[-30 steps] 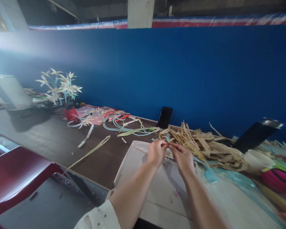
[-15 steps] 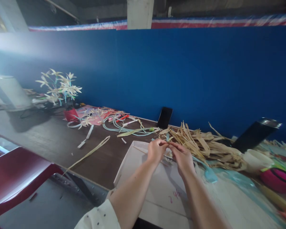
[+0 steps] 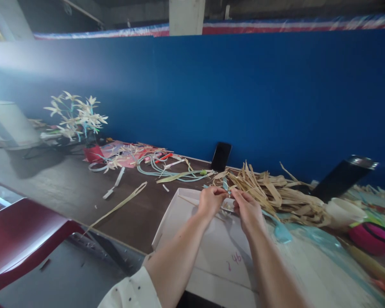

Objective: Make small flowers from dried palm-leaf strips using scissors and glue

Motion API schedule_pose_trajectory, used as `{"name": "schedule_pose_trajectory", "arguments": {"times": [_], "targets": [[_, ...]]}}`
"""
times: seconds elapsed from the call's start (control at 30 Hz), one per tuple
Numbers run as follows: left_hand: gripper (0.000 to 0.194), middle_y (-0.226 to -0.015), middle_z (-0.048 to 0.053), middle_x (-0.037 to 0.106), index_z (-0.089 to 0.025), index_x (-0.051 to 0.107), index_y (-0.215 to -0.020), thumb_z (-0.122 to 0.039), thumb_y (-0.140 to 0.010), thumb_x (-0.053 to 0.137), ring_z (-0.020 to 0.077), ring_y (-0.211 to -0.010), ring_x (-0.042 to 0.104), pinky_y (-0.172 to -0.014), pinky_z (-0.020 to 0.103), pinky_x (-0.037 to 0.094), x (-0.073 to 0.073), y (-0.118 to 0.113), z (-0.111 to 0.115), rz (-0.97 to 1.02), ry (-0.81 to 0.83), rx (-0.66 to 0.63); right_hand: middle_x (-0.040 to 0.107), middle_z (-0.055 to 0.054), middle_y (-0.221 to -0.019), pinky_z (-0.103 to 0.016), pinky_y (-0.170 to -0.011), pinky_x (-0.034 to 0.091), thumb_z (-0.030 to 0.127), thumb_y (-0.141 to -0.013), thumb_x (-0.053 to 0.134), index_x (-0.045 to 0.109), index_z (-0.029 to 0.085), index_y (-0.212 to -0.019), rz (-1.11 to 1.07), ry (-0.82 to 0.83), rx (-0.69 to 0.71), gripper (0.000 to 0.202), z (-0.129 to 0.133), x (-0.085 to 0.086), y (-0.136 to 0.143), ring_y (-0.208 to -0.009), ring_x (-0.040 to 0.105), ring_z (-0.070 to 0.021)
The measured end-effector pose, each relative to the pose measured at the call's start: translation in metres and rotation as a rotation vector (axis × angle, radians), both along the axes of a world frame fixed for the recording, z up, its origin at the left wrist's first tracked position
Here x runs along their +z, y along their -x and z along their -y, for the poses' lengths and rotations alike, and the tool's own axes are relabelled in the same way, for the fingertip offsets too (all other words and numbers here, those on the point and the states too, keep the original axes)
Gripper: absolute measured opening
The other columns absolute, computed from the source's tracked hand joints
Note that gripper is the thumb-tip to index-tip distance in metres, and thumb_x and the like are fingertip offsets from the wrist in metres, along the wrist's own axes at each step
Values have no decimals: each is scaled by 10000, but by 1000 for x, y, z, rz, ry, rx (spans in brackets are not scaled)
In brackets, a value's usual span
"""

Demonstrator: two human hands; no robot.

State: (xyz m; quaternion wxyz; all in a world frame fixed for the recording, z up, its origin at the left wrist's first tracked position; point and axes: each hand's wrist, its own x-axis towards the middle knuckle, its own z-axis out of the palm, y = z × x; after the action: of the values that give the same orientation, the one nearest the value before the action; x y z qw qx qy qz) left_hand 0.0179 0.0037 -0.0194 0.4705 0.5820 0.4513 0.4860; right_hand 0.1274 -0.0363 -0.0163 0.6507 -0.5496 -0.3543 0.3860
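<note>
Over the far end of a white cardboard lid [image 3: 179, 226], my left hand [image 3: 211, 201] and my right hand [image 3: 246, 208] come close together. Thumb and fingers of each are pinched. Between them a small pale piece with a light blue strip [image 3: 225, 184] shows; its exact kind is too small to tell. The left fingertips close on it. My right fingertips pinch at its other side, where what they hold is hidden. A thin stick [image 3: 188, 200] and some small pale bits lie on the lid below the hands.
Dried corn husks [image 3: 272, 192] are heaped right of the hands. Behind stand a phone [image 3: 221, 156] and, tilted, a black flask [image 3: 343, 179]. Blue cords [image 3: 167, 173] and a husk-flower plant in a red pot [image 3: 93, 153] are left. A red chair [image 3: 25, 235] borders the table.
My right hand has moved slightly right, so the fingertips are farther apart and more of the small piece shows between them. The view has shifted a little.
</note>
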Motion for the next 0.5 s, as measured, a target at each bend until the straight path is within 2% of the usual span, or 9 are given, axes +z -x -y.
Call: {"name": "schedule_pose_trajectory", "arguments": {"times": [0.3, 0.5], "targets": [[185, -638, 4, 647, -151, 706, -743, -295, -635, 661, 96, -581, 528, -556, 201, 381, -1, 0, -1, 23, 16, -76, 437, 52, -457, -204, -388, 241, 457, -605, 696, 679, 150, -853, 55, 36, -41, 395, -3, -2, -4, -418, 358, -74], [169, -628, -5, 641, -151, 708, -741, -275, -636, 660, 94, -581, 521, -559, 199, 381, 1, 0, 0, -6, 8, -82, 431, 54, -461, -199, -395, 266, 436, -591, 703, 679, 145, -846, 31, 32, -38, 388, -3, -2, -4, -426, 360, -72]]}}
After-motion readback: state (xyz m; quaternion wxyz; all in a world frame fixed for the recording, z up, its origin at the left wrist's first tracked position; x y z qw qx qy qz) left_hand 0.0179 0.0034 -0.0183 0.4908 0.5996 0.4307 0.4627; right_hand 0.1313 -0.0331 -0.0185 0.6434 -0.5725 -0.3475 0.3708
